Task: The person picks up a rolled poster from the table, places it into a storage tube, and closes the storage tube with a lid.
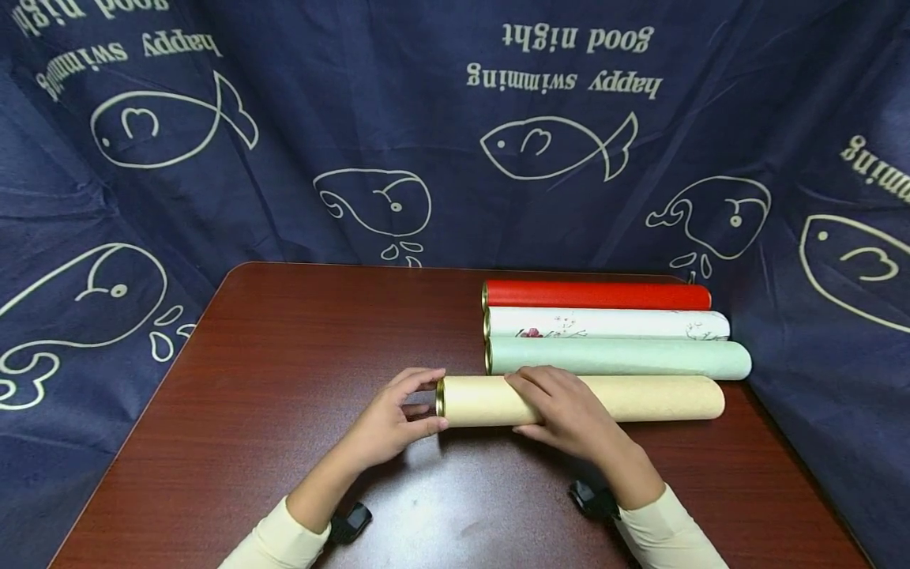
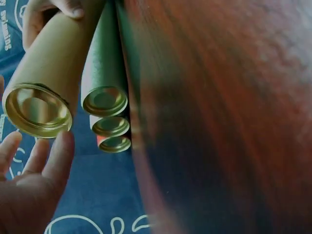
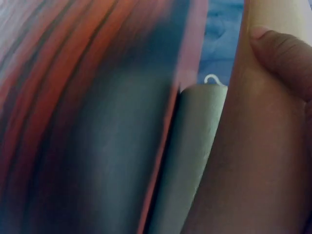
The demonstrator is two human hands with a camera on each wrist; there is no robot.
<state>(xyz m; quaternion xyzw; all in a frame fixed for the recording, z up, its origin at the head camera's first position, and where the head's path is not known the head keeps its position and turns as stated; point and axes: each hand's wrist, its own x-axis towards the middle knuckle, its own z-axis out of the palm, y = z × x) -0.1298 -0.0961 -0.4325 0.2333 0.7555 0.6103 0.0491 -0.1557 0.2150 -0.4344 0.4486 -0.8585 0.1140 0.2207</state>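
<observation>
A cream cardboard tube (image 1: 668,398) with a gold metal end cap (image 2: 36,109) lies crosswise in front of the person in the head view. The right hand (image 1: 569,411) grips it from above near its middle, with the thumb (image 3: 280,51) along the near side. At the tube's left end the left hand (image 1: 391,419) has its fingers spread about the capped rim, fingertips right at the edge. Those fingers (image 2: 58,156) look fairly straight in the left wrist view. Just behind lies a pale green tube (image 1: 618,358), parallel to the cream one.
Beyond the green tube lie a white tube with a flower print (image 1: 618,323) and a red tube (image 1: 597,295), side by side. All sit on the right half of a reddish-brown table (image 1: 284,356). A dark blue cloth with fish drawings (image 1: 426,103) surrounds the table.
</observation>
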